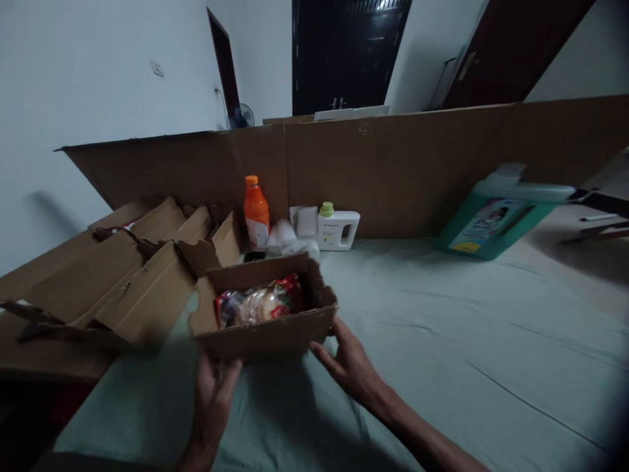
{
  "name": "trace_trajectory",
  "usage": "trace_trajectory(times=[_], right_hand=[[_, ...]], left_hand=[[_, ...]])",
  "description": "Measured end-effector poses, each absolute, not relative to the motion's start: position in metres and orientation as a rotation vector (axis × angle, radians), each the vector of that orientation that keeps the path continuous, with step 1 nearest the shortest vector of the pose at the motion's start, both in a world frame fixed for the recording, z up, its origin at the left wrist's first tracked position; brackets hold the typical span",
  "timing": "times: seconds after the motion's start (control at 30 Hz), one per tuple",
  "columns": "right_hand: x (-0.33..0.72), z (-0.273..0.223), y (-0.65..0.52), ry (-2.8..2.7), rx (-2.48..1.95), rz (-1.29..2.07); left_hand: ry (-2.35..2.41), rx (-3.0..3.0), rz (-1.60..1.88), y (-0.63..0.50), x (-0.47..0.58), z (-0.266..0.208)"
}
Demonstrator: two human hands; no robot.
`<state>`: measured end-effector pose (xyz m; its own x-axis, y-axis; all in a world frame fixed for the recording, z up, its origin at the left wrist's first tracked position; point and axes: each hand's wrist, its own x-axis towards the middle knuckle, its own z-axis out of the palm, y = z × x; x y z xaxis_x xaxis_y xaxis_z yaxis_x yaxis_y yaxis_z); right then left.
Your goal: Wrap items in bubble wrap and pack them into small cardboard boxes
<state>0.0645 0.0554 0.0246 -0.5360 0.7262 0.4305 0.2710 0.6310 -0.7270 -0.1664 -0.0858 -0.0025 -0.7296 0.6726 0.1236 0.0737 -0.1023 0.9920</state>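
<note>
Wrinkled pale-green cloth (442, 314) runs to an upright brown cardboard panel (417, 170) at twelve o'clock. Toward seven o'clock from centre, I see my left hand (212, 387) and right hand (351, 360) gripping an open brown corrugated-cardboard box (268, 335); it hides several fingers. The crinkled clear-and-red plastic packets (260, 305) inside look blurred, print unreadable.

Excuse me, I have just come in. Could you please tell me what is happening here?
A person is holding a small open cardboard box with both hands, the left hand at its left end and the right hand at its right. Inside lie shiny wrapped packets. The box seems to be raised over the green cloth. More cardboard boxes stand to the left; an orange bottle and a white jug stand behind.
</note>
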Motion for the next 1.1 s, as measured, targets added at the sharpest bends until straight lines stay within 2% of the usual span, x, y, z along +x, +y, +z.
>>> trace_trajectory(times=[0.13,0.23,0.43,0.57,0.8,1.1], right_hand=[[0.102,0.023,0.092,-1.968,-0.980,0.636],[0.116,0.008,0.111,-1.923,-1.055,0.650],[0.127,-0.029,0.127,-1.902,-1.111,0.764],[0.130,-0.035,0.128,-1.902,-1.172,0.857],[0.134,-0.028,0.141,-1.897,-1.253,0.859],[0.147,0.003,0.198,-2.060,-1.306,0.760]], left_hand=[[1.627,1.103,1.821,-0.005,-0.139,0.014],[1.604,1.153,1.764,0.034,-0.128,0.005],[1.610,1.178,1.699,0.043,-0.136,-0.027],[1.608,1.209,1.663,0.047,-0.148,-0.023],[1.533,1.273,1.585,0.078,-0.149,-0.010],[1.559,1.177,1.649,0.100,-0.143,-0.047]])
